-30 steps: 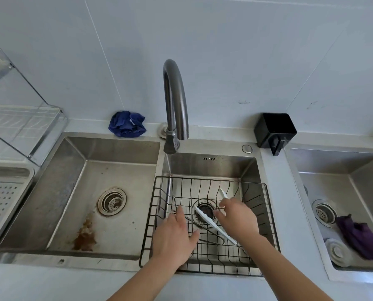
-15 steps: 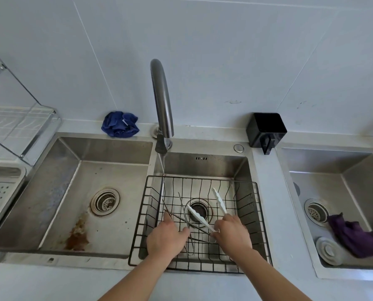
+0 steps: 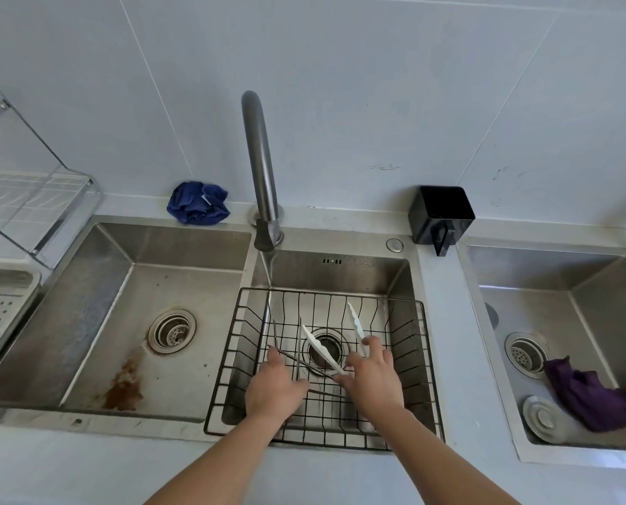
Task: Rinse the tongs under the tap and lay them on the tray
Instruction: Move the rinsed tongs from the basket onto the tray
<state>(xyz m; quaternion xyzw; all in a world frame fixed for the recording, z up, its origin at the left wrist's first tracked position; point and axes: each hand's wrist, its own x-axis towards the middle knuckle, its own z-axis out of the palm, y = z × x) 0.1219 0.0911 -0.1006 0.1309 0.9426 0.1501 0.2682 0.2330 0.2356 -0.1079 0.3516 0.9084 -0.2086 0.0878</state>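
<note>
I grip the white tongs [image 3: 326,349] in my right hand [image 3: 371,377], so that hand is nearer. They point up and away from me, a bit left, both arms spread (wavy edges). My left hand [image 3: 273,386] pinches thin metal tongs [image 3: 286,353]. The water [image 3: 267,282] falls just past my left hand.

White tongs [image 3: 326,349]; thin silver metal tongs [image 3: 297,353]; black wire basket [image 3: 419,362]; steel-grey tap [image 3: 262,169]; crumpled blue cloth [image 3: 198,203], far left; black box [image 3: 441,213]; purple cloth [image 3: 592,395], right sink; brown rust stain [image 3: 125,386], left sink; pale grey-blue wall tiles [image 3: 340,85].
</note>
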